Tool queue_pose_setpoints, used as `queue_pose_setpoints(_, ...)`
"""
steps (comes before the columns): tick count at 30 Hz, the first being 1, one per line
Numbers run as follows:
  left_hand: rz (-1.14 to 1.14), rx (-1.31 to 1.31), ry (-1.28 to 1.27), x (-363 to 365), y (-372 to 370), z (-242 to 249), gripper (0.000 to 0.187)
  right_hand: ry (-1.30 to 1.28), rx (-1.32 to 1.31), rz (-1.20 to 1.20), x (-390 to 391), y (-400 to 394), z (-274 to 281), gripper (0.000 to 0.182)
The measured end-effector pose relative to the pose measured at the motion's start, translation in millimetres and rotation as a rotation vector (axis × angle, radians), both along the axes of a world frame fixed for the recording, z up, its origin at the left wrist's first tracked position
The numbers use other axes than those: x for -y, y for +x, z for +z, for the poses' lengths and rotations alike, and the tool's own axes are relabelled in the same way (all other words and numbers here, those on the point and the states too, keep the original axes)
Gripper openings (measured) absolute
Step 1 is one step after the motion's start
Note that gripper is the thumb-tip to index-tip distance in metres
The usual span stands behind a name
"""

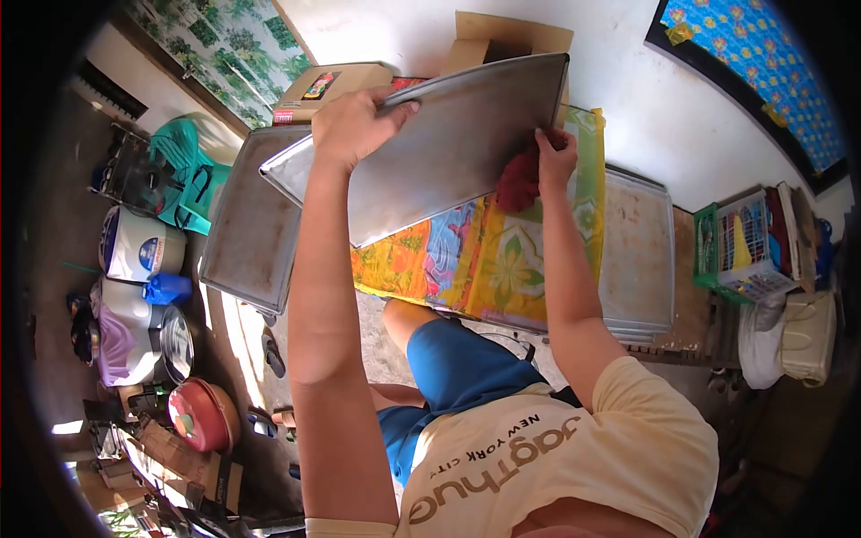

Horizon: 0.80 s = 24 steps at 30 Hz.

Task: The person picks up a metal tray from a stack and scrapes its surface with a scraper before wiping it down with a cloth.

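A large grey metal tray [430, 148] is held up and tilted above the table. My left hand [354, 130] grips its upper left edge, fingers wrapped round the rim. At the tray's right side my right hand [558, 160] is closed, with a dark red cloth [518, 182] hanging from it against the tray's lower right part. Beneath lies a colourful patterned table cover [507, 269], yellow with flowers. Part of the cover is hidden by the tray.
Another tray [248, 220] lies left of the cover, and a stack of trays [637, 255] stands right of it. Cardboard boxes [336, 87] are behind. A green crate [708, 247] is at the right, a green chair [190, 170] at the left.
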<state>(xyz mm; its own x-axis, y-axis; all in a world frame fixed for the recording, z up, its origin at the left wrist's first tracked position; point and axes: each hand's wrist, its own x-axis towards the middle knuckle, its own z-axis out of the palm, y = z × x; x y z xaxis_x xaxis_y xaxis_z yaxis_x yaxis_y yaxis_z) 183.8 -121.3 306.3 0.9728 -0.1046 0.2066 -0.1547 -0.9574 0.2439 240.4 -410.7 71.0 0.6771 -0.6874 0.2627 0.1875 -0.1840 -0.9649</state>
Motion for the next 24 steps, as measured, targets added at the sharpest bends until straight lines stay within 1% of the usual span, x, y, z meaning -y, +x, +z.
queue_pose_setpoints(3, 0.011, 0.011, 0.019, -1, 5, -8, 0.045, 0.115, 0.039, 0.025, -5, 0, 10, 0.034)
queue_pose_setpoints(6, 0.009, 0.040, -0.002, -2, 4, -7, 0.045, 0.216, -0.003, 0.003, -2, -1, 8, 0.034)
queue_pose_setpoints(9, 0.005, 0.078, 0.001, -3, 4, -8, 0.046, 0.582, 0.251, 0.165, -5, -10, 21, 0.039)
queue_pose_setpoints(12, 0.014, 0.053, 0.041, -1, 1, -7, 0.047, 0.515, 0.462, 0.252, -21, -29, 67, 0.045)
queue_pose_setpoints(13, 0.012, 0.040, 0.040, 0, 0, -5, 0.048, 0.286, 0.383, 0.183, -27, -29, 70, 0.047)
queue_pose_setpoints(14, 0.008, 0.033, 0.038, 1, 1, -3, 0.048, 0.059, 0.356, 0.121, -30, -19, 56, 0.045)
queue_pose_setpoints(16, 0.006, 0.041, 0.020, -1, 4, -7, 0.051, -0.570, 0.267, -0.141, -29, 0, 8, 0.044)
queue_pose_setpoints(17, 0.008, 0.051, 0.010, -2, 6, -6, 0.052, -0.463, 0.178, -0.169, -33, 3, -17, 0.046)
queue_pose_setpoints(18, 0.019, 0.027, 0.003, -1, 7, -3, 0.054, -0.323, 0.091, -0.174, -35, 5, -31, 0.045)
queue_pose_setpoints(20, 0.042, -0.036, -0.008, 0, 8, 0, 0.058, -0.037, -0.095, -0.176, -36, 4, -46, 0.043)
queue_pose_setpoints(23, 0.044, -0.013, -0.025, -1, 7, -2, 0.061, 0.223, -0.013, -0.049, -22, 17, -37, 0.037)
queue_pose_setpoints(24, 0.042, -0.008, -0.027, -1, 7, -2, 0.063, 0.072, 0.055, -0.059, -25, 11, -19, 0.036)
